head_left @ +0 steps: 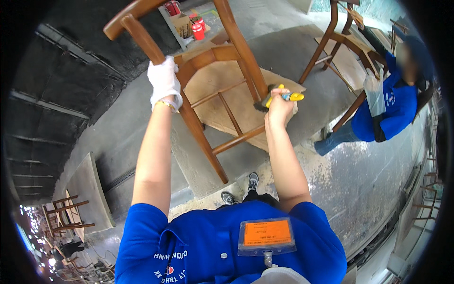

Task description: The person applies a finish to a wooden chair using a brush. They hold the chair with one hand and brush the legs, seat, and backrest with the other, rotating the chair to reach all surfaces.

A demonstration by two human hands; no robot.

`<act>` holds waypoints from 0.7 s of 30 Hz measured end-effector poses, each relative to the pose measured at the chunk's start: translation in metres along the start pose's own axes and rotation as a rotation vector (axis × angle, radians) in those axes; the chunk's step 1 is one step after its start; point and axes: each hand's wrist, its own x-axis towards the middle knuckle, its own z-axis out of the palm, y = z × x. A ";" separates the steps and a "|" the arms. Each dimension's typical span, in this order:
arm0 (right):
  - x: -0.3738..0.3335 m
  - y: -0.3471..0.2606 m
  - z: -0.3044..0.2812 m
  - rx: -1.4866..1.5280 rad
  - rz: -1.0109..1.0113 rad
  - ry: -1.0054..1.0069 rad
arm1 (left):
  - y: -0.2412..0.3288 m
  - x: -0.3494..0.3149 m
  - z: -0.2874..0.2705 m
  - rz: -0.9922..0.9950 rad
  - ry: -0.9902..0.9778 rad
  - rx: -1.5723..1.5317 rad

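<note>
A brown varnished wooden chair frame (239, 138) without a seat is tilted on a brown board in front of me. My left hand (164, 83), in a white glove, is closed around one of its posts below the curved top rail. My bare right hand (280, 108) is closed on a yellow pen-shaped tool (296, 97) with a blue band. Beside these fingers, near the end of a chair leg, is a dark piece (260, 106); whether I hold it too, I cannot tell.
At the right a co-worker (395, 102) in blue handles another wooden chair (326, 45). Under my chair lies a brown board (208, 87) on a grey surface. Red containers (198, 31) and a cardboard box (181, 24) stand at the back. More chairs (68, 213) are at lower left.
</note>
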 end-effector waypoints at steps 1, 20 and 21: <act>0.000 -0.021 0.022 0.075 -0.017 -0.049 | -0.001 -0.005 0.000 0.019 0.006 -0.022; -0.079 -0.224 0.226 -0.167 -1.316 -0.532 | -0.007 -0.042 -0.006 -0.014 0.048 0.097; -0.101 -0.214 0.233 -0.128 -1.300 -0.659 | -0.008 -0.040 -0.005 -0.026 0.043 0.082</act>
